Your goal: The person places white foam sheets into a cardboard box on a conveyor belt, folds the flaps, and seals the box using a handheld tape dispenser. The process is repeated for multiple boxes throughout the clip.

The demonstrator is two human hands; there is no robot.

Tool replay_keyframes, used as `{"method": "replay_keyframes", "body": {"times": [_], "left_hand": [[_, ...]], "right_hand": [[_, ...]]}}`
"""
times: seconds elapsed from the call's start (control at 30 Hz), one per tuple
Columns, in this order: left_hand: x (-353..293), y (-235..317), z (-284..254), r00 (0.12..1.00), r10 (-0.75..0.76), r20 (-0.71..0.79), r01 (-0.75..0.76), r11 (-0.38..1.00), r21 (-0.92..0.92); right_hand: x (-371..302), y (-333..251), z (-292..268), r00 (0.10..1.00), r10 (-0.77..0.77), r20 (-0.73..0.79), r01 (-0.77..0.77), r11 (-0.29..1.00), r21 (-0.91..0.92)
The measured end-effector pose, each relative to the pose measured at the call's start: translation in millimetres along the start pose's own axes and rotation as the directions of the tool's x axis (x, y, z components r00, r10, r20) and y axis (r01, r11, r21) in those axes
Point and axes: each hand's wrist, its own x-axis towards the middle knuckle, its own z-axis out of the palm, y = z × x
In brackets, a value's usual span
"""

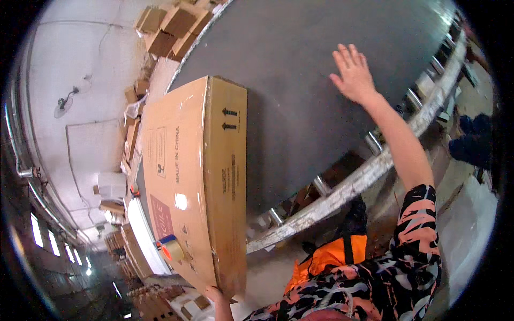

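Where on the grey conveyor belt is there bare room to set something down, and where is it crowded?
The grey belt is bare between the large cardboard box and the metal side rail, apart from the right hand spread over it. It is also free beyond the box's far end. The far left edge is crowded with small cartons. The left hand holds the box's near corner.

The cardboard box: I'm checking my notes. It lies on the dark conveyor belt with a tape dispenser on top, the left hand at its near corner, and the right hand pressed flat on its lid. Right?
Not quite. In the head view the right hand is spread over the bare dark conveyor belt, apart from the cardboard box, not on its lid. The tape dispenser and the left hand at the near corner are as you say.
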Motion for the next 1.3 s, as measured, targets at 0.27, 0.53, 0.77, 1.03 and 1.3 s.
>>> {"method": "replay_keyframes", "body": {"times": [0.27,0.53,0.77,1.03,1.3], "left_hand": [[-96.7,140.8,51.1,0.907,-0.421,-0.017,0.415,0.9,-0.134],[-89.6,170.1,81.8,0.851,-0.518,-0.087,0.498,0.848,-0.18],[-77.3,164.8,81.1,0.835,-0.532,-0.141,0.502,0.841,-0.204],[-64.3,139.8,65.6,0.863,-0.467,-0.195,0.42,0.876,-0.238],[-43.2,106.0,62.7,0.897,-0.338,-0.285,0.245,0.917,-0.316]], "right_hand": [[25.4,11.6,28.5,0.985,0.008,0.175,0.008,0.996,-0.091],[33.4,6.7,35.0,0.976,-0.022,0.216,0.034,0.998,-0.053],[28.0,-0.3,35.0,0.98,-0.055,0.192,0.064,0.997,-0.041],[24.7,-7.5,39.3,0.991,-0.044,0.123,0.051,0.997,-0.052],[16.3,-11.1,48.1,0.999,-0.044,0.014,0.045,0.994,-0.095]]}}
